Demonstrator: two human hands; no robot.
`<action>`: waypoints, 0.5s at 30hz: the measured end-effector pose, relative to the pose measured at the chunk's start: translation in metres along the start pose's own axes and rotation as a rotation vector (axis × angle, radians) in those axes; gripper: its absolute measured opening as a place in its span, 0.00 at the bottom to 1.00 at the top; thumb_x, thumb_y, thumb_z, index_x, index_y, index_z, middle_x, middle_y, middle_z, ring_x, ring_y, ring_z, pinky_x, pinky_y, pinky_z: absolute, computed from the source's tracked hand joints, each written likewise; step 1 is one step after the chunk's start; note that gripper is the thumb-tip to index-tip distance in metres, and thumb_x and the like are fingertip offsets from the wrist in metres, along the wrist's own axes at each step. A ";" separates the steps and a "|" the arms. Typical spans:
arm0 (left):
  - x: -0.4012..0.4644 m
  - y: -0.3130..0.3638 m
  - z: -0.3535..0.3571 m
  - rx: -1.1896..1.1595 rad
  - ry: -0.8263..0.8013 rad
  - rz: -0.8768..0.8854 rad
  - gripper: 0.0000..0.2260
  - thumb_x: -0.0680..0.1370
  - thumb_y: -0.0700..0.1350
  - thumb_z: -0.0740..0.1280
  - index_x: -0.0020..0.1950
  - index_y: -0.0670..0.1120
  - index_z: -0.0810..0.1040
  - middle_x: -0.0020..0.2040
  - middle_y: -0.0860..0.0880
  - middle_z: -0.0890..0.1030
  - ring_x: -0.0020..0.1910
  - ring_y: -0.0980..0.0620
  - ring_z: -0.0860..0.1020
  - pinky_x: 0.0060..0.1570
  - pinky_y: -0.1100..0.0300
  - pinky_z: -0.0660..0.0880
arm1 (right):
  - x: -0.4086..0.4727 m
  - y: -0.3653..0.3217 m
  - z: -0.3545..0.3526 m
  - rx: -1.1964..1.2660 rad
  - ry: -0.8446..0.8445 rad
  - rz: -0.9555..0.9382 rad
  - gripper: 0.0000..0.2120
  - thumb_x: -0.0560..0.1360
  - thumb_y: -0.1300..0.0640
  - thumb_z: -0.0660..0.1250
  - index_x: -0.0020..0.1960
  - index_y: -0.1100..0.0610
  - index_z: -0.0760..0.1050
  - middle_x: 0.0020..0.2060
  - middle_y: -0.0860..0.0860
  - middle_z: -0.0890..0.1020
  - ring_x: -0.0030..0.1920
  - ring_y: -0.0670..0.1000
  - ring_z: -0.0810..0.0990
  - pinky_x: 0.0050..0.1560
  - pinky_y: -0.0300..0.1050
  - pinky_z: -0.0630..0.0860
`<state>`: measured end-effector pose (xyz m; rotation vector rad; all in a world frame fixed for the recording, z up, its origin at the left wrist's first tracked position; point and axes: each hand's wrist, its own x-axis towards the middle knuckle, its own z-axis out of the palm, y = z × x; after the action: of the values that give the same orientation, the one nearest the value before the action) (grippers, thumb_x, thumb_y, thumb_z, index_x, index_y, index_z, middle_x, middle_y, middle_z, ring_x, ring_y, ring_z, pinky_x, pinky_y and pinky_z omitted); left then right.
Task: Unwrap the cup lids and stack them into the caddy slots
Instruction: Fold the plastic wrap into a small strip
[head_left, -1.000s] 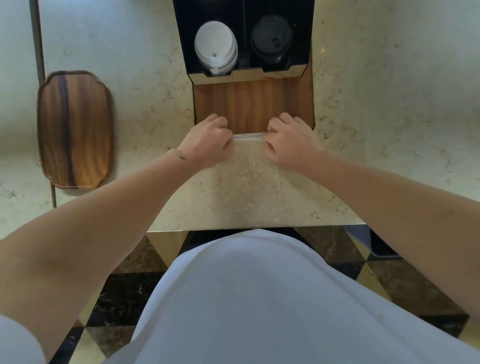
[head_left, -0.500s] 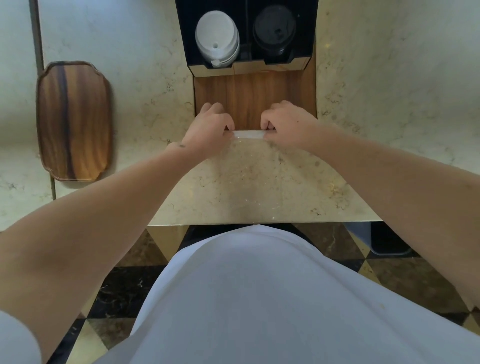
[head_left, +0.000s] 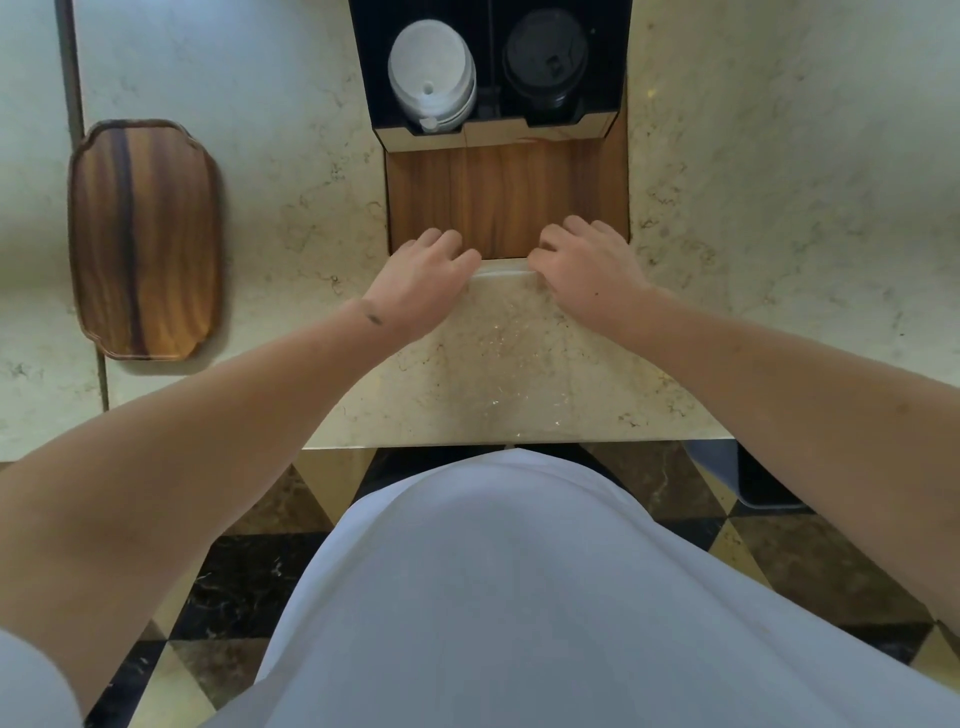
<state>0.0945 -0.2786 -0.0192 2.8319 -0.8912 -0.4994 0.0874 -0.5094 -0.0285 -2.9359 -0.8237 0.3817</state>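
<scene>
A black caddy (head_left: 613, 67) stands at the back of the counter, with a wooden panel in front of it. Its left slot holds a stack of white lids (head_left: 431, 73) and its right slot a stack of black lids (head_left: 545, 57). A clear plastic wrapper (head_left: 504, 332) lies flat on the marble, empty as far as I can see. My left hand (head_left: 421, 283) and my right hand (head_left: 589, 267) each hold an end of its far edge, right at the foot of the wooden panel. Their fingers reach onto the wood.
A wooden tray (head_left: 145, 239) lies at the left on the marble counter (head_left: 779, 208). The counter's front edge runs just before my body, with a checkered floor (head_left: 779, 551) below. A dark bin (head_left: 753, 478) sits under the edge at the right.
Both hands still hold the wrapper's far edge. Their fingers have uncurled and now lie flatter over the wood, and the hands sit slightly farther apart.
</scene>
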 end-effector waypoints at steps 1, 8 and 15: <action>-0.001 0.000 0.000 0.020 -0.011 0.013 0.06 0.78 0.30 0.63 0.50 0.40 0.75 0.45 0.42 0.74 0.42 0.45 0.68 0.38 0.51 0.67 | -0.005 0.000 0.002 -0.014 0.007 0.000 0.13 0.79 0.64 0.60 0.59 0.59 0.80 0.54 0.55 0.79 0.53 0.58 0.75 0.49 0.53 0.73; -0.013 0.001 0.000 -0.101 0.055 -0.060 0.16 0.85 0.45 0.60 0.46 0.38 0.82 0.42 0.42 0.78 0.44 0.43 0.73 0.46 0.46 0.75 | -0.019 -0.009 -0.004 0.111 0.047 0.121 0.18 0.82 0.53 0.57 0.62 0.56 0.82 0.64 0.56 0.76 0.57 0.59 0.75 0.51 0.56 0.74; 0.007 -0.002 -0.002 -0.279 -0.023 -0.318 0.05 0.77 0.43 0.72 0.50 0.43 0.80 0.47 0.45 0.79 0.46 0.45 0.78 0.43 0.51 0.78 | 0.009 0.003 -0.016 0.307 -0.092 0.121 0.05 0.79 0.56 0.68 0.51 0.56 0.81 0.54 0.52 0.76 0.54 0.54 0.74 0.52 0.53 0.76</action>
<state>0.1014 -0.2808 -0.0193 2.7171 -0.3382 -0.6370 0.1004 -0.5068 -0.0156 -2.7032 -0.5399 0.5977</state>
